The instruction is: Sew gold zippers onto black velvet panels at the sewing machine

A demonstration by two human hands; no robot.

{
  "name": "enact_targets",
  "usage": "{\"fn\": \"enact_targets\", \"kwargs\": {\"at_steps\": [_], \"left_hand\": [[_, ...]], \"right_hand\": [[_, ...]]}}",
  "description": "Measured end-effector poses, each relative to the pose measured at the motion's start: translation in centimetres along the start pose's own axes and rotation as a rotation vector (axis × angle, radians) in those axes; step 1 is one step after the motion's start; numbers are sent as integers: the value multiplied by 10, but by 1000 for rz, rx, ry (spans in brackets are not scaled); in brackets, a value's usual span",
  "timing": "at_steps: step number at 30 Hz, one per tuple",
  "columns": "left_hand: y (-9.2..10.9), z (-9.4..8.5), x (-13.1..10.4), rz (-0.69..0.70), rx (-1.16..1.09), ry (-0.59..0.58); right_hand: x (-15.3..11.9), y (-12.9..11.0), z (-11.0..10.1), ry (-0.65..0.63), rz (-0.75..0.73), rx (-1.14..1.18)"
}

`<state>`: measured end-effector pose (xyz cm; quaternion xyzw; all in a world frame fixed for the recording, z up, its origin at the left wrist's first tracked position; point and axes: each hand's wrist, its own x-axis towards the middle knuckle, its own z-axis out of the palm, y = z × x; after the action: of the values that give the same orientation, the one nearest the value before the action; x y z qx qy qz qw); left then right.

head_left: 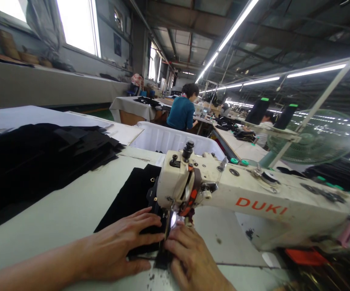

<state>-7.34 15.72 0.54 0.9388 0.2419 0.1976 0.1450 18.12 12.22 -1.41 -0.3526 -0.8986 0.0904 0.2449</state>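
A cream sewing machine marked DUKI stands over a piece of black fabric, its small lamp lit near the needle area. My left hand lies on the fabric with its fingers spread, left of the presser foot. Just right of it, my right hand has its fingers bent together at the fabric's edge, close to the foot. A narrow black strip runs toward me between the hands. What the right fingertips pinch, if anything, is hidden.
Stacked black fabric pieces cover the left of the table. Behind the machine is a white plastic bin. A person in a teal top sits farther back. Thread cones and a green fan stand at right, above a red item.
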Motion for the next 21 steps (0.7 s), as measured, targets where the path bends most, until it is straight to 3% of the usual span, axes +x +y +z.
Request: {"fn": "enact_targets", "kwargs": {"at_steps": [10,21], "left_hand": [[-24,10,7,-2,86,-46],[-21,6,10,-8,94,-45]], "right_hand": [[0,6,11,132,31,-119],[-2,8,18,150,59,-110]]}}
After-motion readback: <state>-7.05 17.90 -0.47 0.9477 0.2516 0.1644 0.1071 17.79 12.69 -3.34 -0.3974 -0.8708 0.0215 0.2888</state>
